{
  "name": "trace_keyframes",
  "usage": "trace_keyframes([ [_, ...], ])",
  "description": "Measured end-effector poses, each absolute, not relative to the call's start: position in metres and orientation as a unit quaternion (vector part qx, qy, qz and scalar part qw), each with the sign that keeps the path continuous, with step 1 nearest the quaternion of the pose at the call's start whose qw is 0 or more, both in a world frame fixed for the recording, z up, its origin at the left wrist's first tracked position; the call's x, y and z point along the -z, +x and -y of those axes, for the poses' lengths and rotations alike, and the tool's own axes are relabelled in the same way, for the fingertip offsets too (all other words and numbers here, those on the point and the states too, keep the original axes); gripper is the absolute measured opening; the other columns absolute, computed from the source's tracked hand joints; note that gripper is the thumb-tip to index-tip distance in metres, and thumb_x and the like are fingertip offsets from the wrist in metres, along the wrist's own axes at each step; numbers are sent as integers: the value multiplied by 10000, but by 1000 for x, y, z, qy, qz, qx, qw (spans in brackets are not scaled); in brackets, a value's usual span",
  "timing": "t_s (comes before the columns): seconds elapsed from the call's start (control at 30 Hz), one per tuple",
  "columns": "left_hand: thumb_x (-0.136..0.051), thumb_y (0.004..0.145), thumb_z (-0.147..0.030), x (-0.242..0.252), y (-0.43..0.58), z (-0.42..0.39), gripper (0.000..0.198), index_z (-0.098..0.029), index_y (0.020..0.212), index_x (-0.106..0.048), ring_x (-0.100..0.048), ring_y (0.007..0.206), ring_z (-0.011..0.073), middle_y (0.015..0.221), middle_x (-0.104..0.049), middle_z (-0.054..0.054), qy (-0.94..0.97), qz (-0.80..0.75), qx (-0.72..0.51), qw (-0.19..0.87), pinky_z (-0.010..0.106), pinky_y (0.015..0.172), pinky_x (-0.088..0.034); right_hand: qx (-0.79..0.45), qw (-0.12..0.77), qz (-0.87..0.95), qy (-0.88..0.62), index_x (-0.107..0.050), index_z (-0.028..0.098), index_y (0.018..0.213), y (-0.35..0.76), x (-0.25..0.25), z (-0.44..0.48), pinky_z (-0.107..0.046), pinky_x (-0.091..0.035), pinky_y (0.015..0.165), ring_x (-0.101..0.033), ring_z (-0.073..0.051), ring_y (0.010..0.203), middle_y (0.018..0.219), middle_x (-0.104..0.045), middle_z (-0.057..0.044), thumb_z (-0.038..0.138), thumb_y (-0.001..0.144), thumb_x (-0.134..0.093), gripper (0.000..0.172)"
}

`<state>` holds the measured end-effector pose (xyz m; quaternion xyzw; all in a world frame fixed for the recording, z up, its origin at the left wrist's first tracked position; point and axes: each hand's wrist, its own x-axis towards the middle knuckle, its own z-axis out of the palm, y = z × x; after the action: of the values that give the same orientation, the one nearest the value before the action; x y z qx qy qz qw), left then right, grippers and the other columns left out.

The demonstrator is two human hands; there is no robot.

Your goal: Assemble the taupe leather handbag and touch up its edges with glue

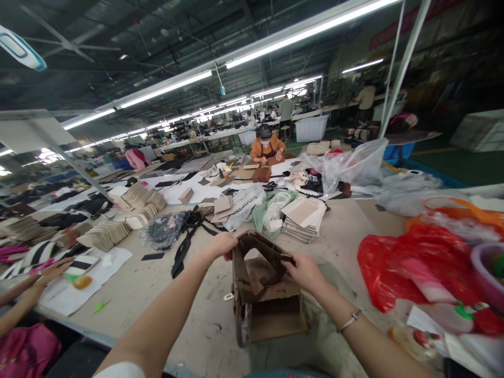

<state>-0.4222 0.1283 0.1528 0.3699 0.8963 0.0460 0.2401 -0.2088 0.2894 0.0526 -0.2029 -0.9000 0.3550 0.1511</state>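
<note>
A brown handbag stands in front of me near the table's front edge, its lower part gaping to show a tan inside. My left hand is closed on the bag's upper left corner. On the opposite side, my right hand pinches the upper right edge of the same bag. A small metal clasp sticks out at the bag's left side. Greenish cloth lies under and to the right of the bag.
Stacked light panels, a clear plastic bag and black straps lie beyond the bag. Red plastic bags and a purple basin are at right. A co-worker's hands work at left; another person sits opposite.
</note>
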Motion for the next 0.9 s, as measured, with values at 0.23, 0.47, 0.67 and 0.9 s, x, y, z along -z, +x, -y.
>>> trace_keyframes([
  [0.23,-554,768,-479,-170,-411,-69,366,-139,651,-621,-642,569,212,610,-673,74,326,-879,-53,343,296,571,-512,-434,164,882,-88,-732,251,942,-234,-47,-314,-301,-500,715,-652,-213,782,825,-731,-17,267,802,-565,219],
  [0.47,-679,764,-422,-169,-408,-86,370,-226,1079,-667,-544,1135,264,1233,-576,99,558,-819,-128,-41,393,997,-423,-391,130,907,-90,-738,245,928,-255,-44,-311,-312,-488,711,-651,-227,812,867,-732,-24,262,800,-575,208],
  [0.67,-762,701,-332,-136,-421,-127,346,-228,1023,-689,-373,1304,343,1323,-489,120,659,-743,-114,-22,533,1085,-298,-408,146,897,-80,-734,238,922,-257,-43,-312,-333,-509,751,-658,-229,810,860,-731,-20,217,780,-587,206],
  [0.9,-654,788,-213,-123,-439,-142,88,-199,856,-707,-536,1134,244,1262,-534,96,721,-679,-135,10,397,1004,-429,-392,201,893,-92,-586,218,1237,-252,-39,-308,-407,-484,916,-622,-246,1012,1143,-663,-73,143,721,-582,521],
])
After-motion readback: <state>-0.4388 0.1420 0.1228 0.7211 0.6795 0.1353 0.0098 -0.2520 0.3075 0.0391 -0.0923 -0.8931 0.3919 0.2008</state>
